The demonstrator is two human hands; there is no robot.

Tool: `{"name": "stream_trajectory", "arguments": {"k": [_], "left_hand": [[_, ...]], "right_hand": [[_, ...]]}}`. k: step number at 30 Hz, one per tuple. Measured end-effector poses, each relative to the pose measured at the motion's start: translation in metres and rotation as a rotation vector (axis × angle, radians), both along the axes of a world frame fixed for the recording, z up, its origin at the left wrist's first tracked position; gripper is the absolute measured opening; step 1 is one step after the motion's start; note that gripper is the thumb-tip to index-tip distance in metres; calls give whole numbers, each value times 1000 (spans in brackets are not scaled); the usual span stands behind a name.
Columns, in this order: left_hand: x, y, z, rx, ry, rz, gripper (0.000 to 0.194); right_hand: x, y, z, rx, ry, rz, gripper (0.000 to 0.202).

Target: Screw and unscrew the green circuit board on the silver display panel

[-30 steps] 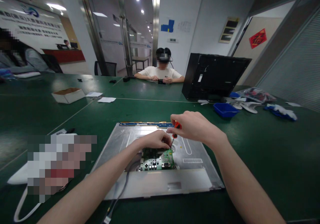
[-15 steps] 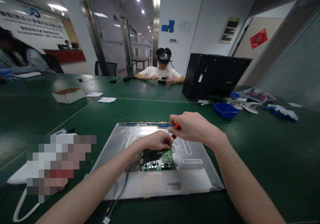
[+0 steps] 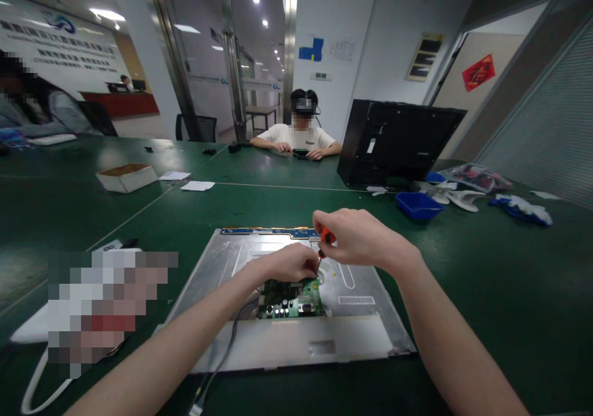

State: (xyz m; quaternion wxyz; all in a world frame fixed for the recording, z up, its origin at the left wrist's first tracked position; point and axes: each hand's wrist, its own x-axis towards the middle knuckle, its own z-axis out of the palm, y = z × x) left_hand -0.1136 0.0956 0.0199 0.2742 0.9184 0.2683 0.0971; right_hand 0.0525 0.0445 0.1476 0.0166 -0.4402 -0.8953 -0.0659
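Note:
A silver metal panel (image 3: pixel 356 329) lies flat on the green table, with a green circuit board (image 3: pixel 291 301) on its middle and a blue board strip (image 3: pixel 259 232) along its far edge. My right hand (image 3: pixel 345 233) is closed round a red and black screwdriver (image 3: pixel 327 237), whose shaft points down to the circuit board's upper right corner. Beside the tip, my left hand (image 3: pixel 296 261) rests over the board's far edge with fingers pressed together; what they hold, if anything, is hidden. A grey cable (image 3: pixel 231 342) runs from the board toward the near edge.
Beyond the panel to the right stands a black monitor casing (image 3: pixel 398 141), with a blue tray (image 3: pixel 419 206) and gloves (image 3: pixel 521 209) near it. An open box (image 3: pixel 127 178) sits far left. Across the table, a person (image 3: pixel 301 135) handles a small dark object.
My right hand and the screwdriver have shifted very slightly, the handle turning a little. My left hand stays at the board. The person opposite has moved their hands.

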Motion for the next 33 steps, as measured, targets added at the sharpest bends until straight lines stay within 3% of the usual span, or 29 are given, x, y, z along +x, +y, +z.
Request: {"name": "stream_trajectory", "arguments": {"k": [6,11,17,22,29,33], "left_hand": [[-1,0,-1,31,-1,-18,9],[-1,0,0,26,13,-11,11],[-1,-2,0,47,15,-11,11],[-2,-1,0,48,15,-11,9],[-2,-1,-3,82,12,-12,11],[-1,-1,-3,81,28,-2,9]], "right_hand": [[-1,0,1,22,-22,-47,28],[0,-1,2,-16,-11,1,16],[-2,0,2,-7,-16,-28,29],[0,0,1,-26,5,15,16],[-2,0,1,18,-18,-20,31],[-3,0,1,-8,-15,6,18]]}}
